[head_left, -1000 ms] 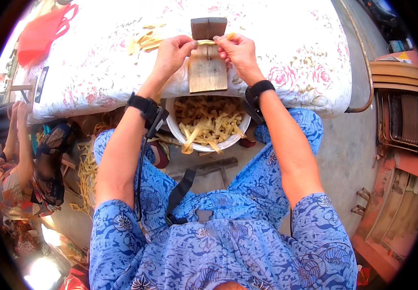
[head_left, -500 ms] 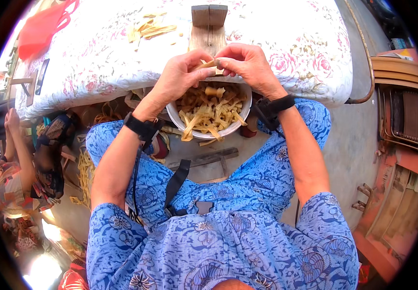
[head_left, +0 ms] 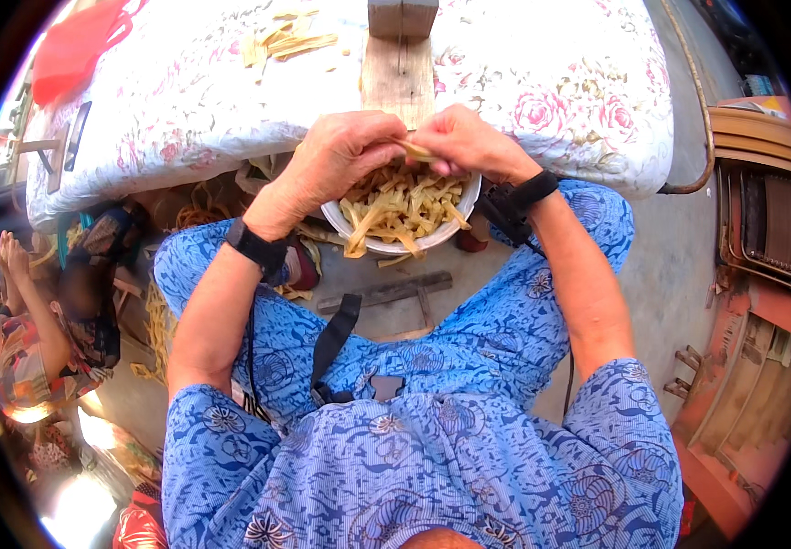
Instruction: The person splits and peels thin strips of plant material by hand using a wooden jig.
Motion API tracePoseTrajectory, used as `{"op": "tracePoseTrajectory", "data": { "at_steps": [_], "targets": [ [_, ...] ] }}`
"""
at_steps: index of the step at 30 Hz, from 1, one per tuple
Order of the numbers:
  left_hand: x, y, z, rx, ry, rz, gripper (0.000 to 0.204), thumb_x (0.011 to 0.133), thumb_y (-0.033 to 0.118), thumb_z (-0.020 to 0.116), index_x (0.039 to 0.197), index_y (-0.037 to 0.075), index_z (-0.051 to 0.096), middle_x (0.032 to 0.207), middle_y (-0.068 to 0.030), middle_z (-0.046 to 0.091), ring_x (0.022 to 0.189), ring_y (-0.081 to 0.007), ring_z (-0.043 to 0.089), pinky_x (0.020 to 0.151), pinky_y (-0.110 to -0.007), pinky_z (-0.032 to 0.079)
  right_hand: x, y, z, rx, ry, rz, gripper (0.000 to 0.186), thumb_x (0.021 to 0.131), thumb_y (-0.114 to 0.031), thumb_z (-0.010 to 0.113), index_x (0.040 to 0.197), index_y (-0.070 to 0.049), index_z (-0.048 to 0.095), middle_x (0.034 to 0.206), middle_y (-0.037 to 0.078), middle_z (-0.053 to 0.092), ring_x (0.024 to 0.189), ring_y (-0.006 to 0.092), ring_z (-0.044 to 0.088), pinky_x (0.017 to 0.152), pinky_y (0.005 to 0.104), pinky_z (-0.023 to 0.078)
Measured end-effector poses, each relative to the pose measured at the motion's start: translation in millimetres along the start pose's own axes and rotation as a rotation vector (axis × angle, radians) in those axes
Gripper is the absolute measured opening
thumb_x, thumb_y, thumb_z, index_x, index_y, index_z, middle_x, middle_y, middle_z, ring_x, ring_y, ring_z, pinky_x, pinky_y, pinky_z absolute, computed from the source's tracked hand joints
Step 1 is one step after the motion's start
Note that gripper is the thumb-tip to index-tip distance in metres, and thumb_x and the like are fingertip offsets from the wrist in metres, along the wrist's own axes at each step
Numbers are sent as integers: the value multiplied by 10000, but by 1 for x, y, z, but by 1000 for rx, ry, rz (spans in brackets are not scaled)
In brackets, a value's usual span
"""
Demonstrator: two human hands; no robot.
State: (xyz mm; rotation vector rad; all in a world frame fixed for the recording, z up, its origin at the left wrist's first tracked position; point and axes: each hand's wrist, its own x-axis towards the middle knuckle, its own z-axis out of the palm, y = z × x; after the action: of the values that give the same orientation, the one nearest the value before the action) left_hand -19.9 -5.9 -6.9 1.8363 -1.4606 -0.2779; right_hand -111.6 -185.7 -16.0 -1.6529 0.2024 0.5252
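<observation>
Between my two hands is a thin, pale yellow strip (head_left: 420,152) that looks like dried leaf or fibre. My left hand (head_left: 345,154) pinches one end, its fingertips partly hidden behind the knuckles. Fingers curled, my right hand (head_left: 474,146) grips the other end close by. Just below them stands a white bowl (head_left: 432,243) heaped with folded or knotted yellow strips (head_left: 403,207). Beyond my hands, a wooden board (head_left: 398,87) with an upright block (head_left: 402,18) lies on the table edge.
A floral cloth (head_left: 542,110) covers the table. Loose flat strips (head_left: 290,41) lie on it, left of the board, and a red bag (head_left: 70,59) at far left. Another person's raised hands (head_left: 13,261) show at the left edge. A wooden frame (head_left: 386,291) is between my legs.
Both hands have come down and nearer to me, off the board and over the bowl's far side. The strip stays between them. The other person's hands have shifted slightly.
</observation>
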Motion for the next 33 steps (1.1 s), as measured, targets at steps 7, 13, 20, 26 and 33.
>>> {"op": "tracePoseTrajectory", "data": {
  "at_steps": [7,13,20,26,33],
  "targets": [
    [-6,-29,-4,-790,-24,-573,217,866,218,567,930,15,608,691,26,552,595,-18,459,517,-177,386,-9,-15,20,663,-383,-248,325,890,-219,507,1093,32,546,454,-71,392,372,11,321,393,163,249],
    [-15,-21,26,-1423,-228,-747,164,893,184,511,895,23,543,647,-8,512,472,-21,395,424,-134,321,7,-3,23,101,86,-390,186,812,-153,583,959,-44,620,614,-1,578,489,53,480,452,185,373],
    [-5,-7,34,-1543,-214,-824,109,862,135,557,907,36,550,648,17,503,480,6,412,396,-114,316,9,4,25,-609,497,-747,119,707,-185,597,746,-73,589,634,89,572,599,272,560,534,360,426],
    [-1,-6,37,-1386,432,-680,157,883,157,521,902,11,573,752,-41,603,522,-37,494,449,-146,394,5,-7,30,-678,838,-612,185,742,-284,601,772,-102,626,630,108,569,593,268,558,528,366,421],
    [-3,4,32,-555,328,-478,257,880,234,535,815,-11,583,665,-45,604,527,-80,544,488,-206,431,7,-6,34,-404,652,-403,133,748,-216,591,753,-96,649,621,102,586,576,276,571,513,347,429]
  ]
}}
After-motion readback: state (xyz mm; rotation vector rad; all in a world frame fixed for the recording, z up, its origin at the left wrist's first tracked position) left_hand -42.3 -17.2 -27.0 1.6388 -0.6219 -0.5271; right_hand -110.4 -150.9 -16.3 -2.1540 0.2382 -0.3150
